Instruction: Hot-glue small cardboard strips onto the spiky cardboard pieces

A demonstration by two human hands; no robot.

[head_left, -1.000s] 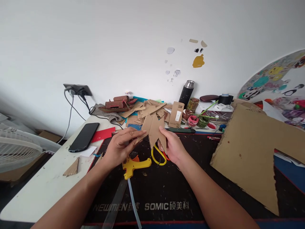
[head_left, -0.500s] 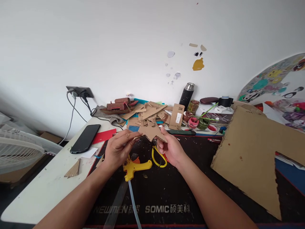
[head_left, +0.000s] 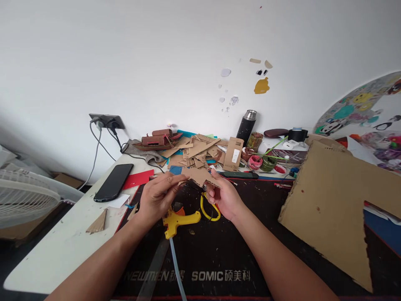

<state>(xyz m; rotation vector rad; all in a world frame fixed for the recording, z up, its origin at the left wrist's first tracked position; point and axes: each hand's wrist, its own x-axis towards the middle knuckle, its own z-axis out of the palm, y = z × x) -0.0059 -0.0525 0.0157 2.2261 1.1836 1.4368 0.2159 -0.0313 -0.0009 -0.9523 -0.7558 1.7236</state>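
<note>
Between my two hands a cardboard star (head_left: 197, 175) is held up above the black mat. My left hand (head_left: 159, 194) pinches its left point between thumb and fingers. My right hand (head_left: 224, 193) grips the right point, thumb on top and fingers curled below. Beneath the hands lies a yellow glue gun (head_left: 180, 221) with a pale glue stick (head_left: 178, 267) sticking out of its back. A yellow scissor handle (head_left: 209, 213) shows right of it; the rest of the scissors is hidden.
Cardboard scraps (head_left: 199, 152) are heaped at the wall, near paint jars (head_left: 255, 162) and a black thermos (head_left: 246, 125). A large cardboard sheet (head_left: 327, 209) covers the right side. A phone (head_left: 114, 182) and a cardboard triangle (head_left: 98, 223) lie left, beside a fan (head_left: 28, 198).
The star seems tipped slightly flatter, its upper point lower in view. Both hands keep the same hold. The whole scene has shifted a few pixels with the head.
</note>
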